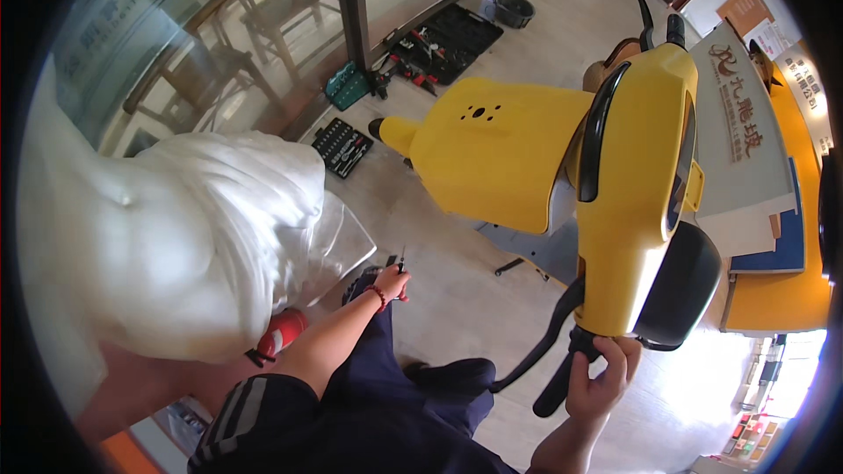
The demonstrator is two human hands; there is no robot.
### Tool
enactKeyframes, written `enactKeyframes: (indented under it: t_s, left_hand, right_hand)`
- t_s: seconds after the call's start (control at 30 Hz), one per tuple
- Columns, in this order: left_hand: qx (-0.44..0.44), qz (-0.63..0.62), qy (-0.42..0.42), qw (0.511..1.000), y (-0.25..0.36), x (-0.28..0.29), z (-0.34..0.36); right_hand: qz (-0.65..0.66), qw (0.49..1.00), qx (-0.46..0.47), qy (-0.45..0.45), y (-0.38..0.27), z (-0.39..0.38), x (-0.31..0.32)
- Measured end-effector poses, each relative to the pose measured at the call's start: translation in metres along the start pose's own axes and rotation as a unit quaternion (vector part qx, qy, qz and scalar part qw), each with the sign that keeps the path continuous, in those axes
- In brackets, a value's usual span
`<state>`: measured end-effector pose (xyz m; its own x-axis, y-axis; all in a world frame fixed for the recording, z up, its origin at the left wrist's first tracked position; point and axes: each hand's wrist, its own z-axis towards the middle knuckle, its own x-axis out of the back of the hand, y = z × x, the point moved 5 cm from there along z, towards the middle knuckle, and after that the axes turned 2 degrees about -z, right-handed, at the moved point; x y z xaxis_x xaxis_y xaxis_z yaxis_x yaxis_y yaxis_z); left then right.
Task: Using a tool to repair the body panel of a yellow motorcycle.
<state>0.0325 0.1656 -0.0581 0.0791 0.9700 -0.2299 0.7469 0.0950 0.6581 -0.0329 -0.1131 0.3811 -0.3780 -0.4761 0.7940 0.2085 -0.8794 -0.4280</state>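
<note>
A yellow electric scooter [500, 140] stands in front of me, its long yellow handlebar cover [615, 263] reaching toward me on the right. My right hand [606, 375] is closed at the near end of that cover, thumb and fingers curled against the handlebar by the black grip [553, 386]. A black brake lever [549, 333] and a black mirror [680, 294] flank this end. Lower and left of the scooter, my left hand [392, 283] is wrapped round a small screwdriver [402, 262], its thin shaft pointing up. The fingers partly hide its handle.
A white draped statue [202, 237] fills the left side, with a red fire extinguisher [283, 332] beside it. On the floor ahead lie a socket set case [342, 147], a green box [347, 85] and a black tool case [452, 42]. A counter [746, 123] stands to the right.
</note>
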Motion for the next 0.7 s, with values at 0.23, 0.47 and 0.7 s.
enactKeyframes:
  t_s: [0.23, 0.47, 0.7]
  left_hand:
    - [0.102, -0.173, -0.145, 0.969, 0.014, -0.106, -0.132]
    - [0.085, -0.201, -0.243, 0.945, 0.045, -0.209, -0.245]
    - [0.032, -0.127, -0.254, 0.958, 0.057, -0.231, -0.26]
  right_hand:
    - [0.341, 0.817, -0.459, 0.076, 0.097, -0.087, -0.033]
    - [0.331, 0.761, -0.38, -0.409, 0.02, -0.174, -0.09]
    - [0.384, 0.679, -0.543, -0.311, 0.005, -0.169, -0.079]
